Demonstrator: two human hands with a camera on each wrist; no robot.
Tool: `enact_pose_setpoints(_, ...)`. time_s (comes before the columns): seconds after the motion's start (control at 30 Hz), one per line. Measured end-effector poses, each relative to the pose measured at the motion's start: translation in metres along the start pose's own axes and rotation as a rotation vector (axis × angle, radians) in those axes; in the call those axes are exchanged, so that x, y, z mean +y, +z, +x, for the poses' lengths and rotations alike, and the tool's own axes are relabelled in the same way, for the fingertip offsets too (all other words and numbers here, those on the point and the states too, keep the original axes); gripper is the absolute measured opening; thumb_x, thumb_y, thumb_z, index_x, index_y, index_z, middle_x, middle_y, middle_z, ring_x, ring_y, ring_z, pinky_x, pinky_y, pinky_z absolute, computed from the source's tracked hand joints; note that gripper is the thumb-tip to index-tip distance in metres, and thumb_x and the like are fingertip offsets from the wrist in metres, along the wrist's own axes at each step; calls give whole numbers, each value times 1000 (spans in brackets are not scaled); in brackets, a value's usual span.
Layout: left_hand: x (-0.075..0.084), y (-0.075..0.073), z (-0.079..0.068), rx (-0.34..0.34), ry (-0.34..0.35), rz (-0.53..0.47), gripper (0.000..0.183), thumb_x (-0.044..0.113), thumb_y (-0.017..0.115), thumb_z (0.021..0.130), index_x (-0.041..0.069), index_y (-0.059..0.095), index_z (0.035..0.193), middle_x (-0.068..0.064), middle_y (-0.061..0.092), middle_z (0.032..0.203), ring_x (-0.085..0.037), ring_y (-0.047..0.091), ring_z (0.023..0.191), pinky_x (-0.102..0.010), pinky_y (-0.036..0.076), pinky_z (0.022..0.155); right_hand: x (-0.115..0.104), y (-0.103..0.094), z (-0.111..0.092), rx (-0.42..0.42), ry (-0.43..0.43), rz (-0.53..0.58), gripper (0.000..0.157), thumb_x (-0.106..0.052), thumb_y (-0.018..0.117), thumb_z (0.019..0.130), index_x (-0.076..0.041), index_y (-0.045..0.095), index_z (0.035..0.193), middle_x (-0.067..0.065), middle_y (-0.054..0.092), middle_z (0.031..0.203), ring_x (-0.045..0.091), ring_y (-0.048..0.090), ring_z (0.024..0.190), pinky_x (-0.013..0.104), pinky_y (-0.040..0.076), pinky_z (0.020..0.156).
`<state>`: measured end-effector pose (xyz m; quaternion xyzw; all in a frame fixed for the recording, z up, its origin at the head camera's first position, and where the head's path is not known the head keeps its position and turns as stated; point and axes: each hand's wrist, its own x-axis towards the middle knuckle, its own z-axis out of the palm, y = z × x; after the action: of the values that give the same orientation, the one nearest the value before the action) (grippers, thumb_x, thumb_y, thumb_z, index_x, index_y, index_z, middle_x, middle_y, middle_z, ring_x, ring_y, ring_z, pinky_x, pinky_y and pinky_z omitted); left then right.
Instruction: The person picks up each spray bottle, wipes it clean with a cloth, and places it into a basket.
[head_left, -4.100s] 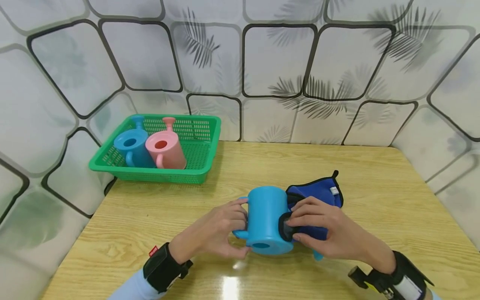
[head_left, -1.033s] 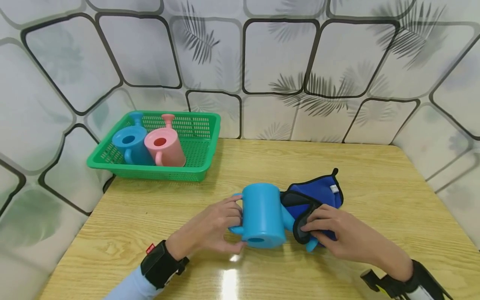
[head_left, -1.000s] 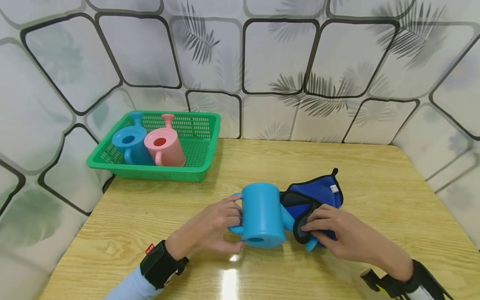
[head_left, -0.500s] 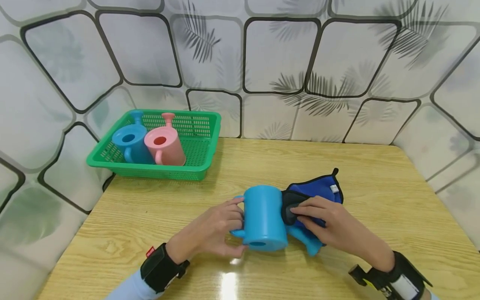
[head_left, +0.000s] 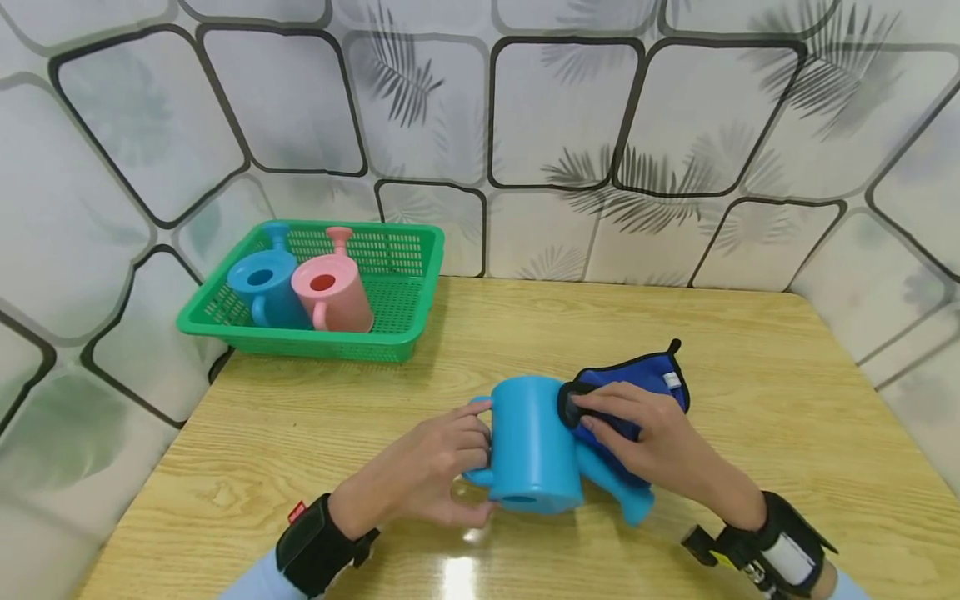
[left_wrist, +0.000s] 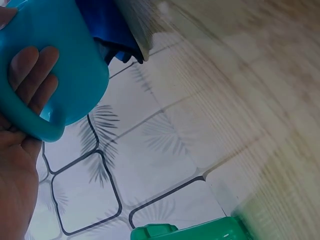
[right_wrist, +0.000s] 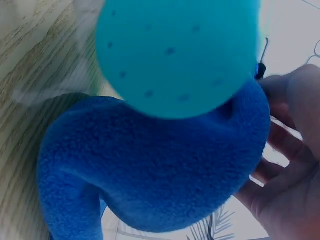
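Observation:
A light-blue watering can lies on its side on the table, its opening toward me. My left hand holds it on the left, with fingers inside the handle in the left wrist view. My right hand pinches a blue cloth with black edging. A folded edge of that cloth touches the upper right of the can's body. The spout points down to the right, and its sprinkler head with small dark holes is large in the right wrist view, in front of the cloth's fluffy side.
A green basket stands at the back left against the patterned wall. Inside are another blue watering can and a pink watering can. The wooden table extends to the right.
Over the last second my right hand has moved the cloth's edge from the spout up and left to the can's body. The can has shifted slightly right and toward me, left hand with it.

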<state>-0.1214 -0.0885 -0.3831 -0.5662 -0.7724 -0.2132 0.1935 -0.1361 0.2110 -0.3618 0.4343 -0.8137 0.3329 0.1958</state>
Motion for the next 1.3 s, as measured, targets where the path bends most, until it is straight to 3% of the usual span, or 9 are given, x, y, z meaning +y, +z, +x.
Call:
enact_pose_setpoints(0.4, -22, 8, 5, -5, 0, 73, 24, 31, 76, 69, 10, 66, 76, 2, 67, 73, -16, 59, 88, -45, 35, 111, -14, -10, -11, -117, -169, 67, 36, 0, 80, 72, -11, 74, 107, -1, 68, 97, 9, 61, 86, 19, 52, 66)
enact_pose_setpoints(0.5, -31, 9, 8, -6, -17, 96, 26, 31, 77, 69, 10, 67, 79, 2, 68, 74, -17, 58, 90, -46, 34, 112, -11, -17, -15, -90, -148, -2, 18, -18, 72, 87, -10, 76, 103, -1, 68, 94, 9, 60, 81, 19, 51, 62)
enact_pose_setpoints(0.6, -41, 7, 11, 7, -21, 126, 26, 31, 77, 70, 9, 67, 78, 1, 67, 73, -18, 59, 89, -47, 35, 111, -5, -23, -19, -28, -91, -82, 33, -34, 56, 98, -8, 76, 99, 1, 68, 91, 10, 61, 77, 20, 52, 57)
enact_pose_setpoints(0.73, -54, 0, 14, 66, -61, 145, 26, 30, 78, 69, 8, 64, 71, -1, 66, 70, -20, 60, 85, -49, 38, 109, 8, -30, -25, 76, 22, -187, 20, -18, 75, 84, -5, 76, 98, 3, 68, 85, 8, 60, 66, 19, 48, 49)
enact_pose_setpoints(0.83, -62, -5, 20, 145, -169, 128, 27, 29, 78, 71, 7, 62, 69, -3, 65, 70, -20, 59, 83, -51, 36, 110, 19, -33, -33, 99, 111, -263, 29, 2, 79, 68, -3, 76, 96, 3, 68, 80, 6, 55, 58, 18, 42, 42)
enact_pose_setpoints(0.93, -69, -10, 29, 237, -313, 79, 27, 27, 78, 75, 5, 63, 71, -5, 63, 70, -19, 57, 79, -54, 34, 110, 32, -33, -43, -3, 236, -302, 29, 3, 79, 70, -3, 75, 98, 6, 69, 82, 4, 48, 53, 20, 38, 40)
enact_pose_setpoints(1.07, -76, -20, 36, 329, -522, -28, 29, 28, 76, 81, 5, 61, 72, -8, 60, 69, -20, 52, 74, -45, 51, 83, 42, -31, -54, -187, 389, -304, 26, -1, 76, 78, -2, 74, 104, 14, 72, 91, 6, 49, 54, 24, 40, 43)
enact_pose_setpoints(1.17, -80, -31, 36, 382, -720, -77, 37, 33, 72, 86, 7, 53, 68, -10, 53, 66, -21, 48, 67, -34, 41, 57, 44, -31, -55, -257, 424, -296, 27, -4, 75, 81, -1, 73, 107, 17, 74, 96, 8, 51, 54, 26, 41, 45)
enact_pose_setpoints(1.3, -85, -48, 33, 487, -932, -62, 50, 45, 64, 90, 8, 43, 63, -7, 39, 59, -23, 42, 55, -30, 30, 50, 44, -32, -50, -298, 444, -277, 28, -7, 74, 83, -1, 72, 111, 19, 74, 100, 4, 40, 46, 24, 36, 43)
